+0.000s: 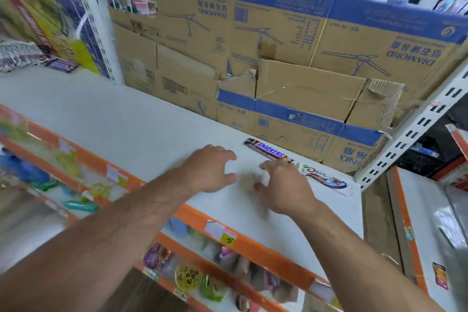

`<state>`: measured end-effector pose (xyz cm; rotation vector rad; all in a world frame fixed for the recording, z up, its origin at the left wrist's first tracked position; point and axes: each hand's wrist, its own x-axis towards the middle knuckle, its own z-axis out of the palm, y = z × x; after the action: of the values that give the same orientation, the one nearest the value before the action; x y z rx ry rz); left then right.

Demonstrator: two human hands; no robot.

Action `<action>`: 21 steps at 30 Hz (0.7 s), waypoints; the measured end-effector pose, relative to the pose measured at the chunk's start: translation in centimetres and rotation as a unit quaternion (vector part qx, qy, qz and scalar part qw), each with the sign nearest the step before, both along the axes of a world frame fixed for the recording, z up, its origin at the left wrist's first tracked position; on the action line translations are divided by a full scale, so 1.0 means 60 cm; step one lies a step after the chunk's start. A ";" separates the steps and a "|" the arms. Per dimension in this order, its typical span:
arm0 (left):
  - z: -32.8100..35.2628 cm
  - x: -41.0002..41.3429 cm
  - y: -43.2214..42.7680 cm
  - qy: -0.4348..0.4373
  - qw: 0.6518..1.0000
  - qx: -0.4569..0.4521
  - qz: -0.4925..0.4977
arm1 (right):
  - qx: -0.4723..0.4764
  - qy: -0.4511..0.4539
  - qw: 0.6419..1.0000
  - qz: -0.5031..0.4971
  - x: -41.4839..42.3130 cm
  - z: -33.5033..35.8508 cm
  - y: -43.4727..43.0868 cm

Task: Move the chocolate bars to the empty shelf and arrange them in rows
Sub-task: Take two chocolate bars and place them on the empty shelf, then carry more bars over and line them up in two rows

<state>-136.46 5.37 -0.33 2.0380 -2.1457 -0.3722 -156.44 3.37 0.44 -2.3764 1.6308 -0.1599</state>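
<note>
Arms reach in over the orange rail (253,240) at the near edge of the white shelf (114,114). The left hand (212,170) hovers with fingers spread, its grip slack and empty. The right hand (286,185), blurred, is likewise loose and holds nothing, fingertips just beside the near end of the Snickers bar (268,151). That bar lies close along the cardboard (291,58) at the far right, with the Dove bar (325,177) just right of it, probably to start a back row. More bars (60,64) lie far left
</note>
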 end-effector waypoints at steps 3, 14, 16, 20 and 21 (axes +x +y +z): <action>0.009 0.076 0.039 0.017 0.999 -0.025 0.023 | -0.007 0.002 1.000 0.026 0.084 0.013 0.023; 0.033 0.487 0.222 0.002 0.993 -0.032 0.111 | -0.016 -0.028 0.993 0.116 0.495 0.026 0.135; 0.034 0.548 0.252 0.005 0.990 -0.041 0.132 | -0.013 -0.028 0.990 0.137 0.564 0.028 0.150; 0.038 0.652 0.292 0.009 0.983 -0.071 0.167 | -0.005 -0.031 0.983 0.182 0.684 0.034 0.165; 0.038 0.674 0.299 0.013 0.982 -0.074 0.174 | -0.007 -0.024 0.980 0.197 0.710 0.035 0.166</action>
<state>-96.00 23.33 1.93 2.2462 -1.6959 -0.1836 -113.81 13.30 2.54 -2.6253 1.1107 -0.1507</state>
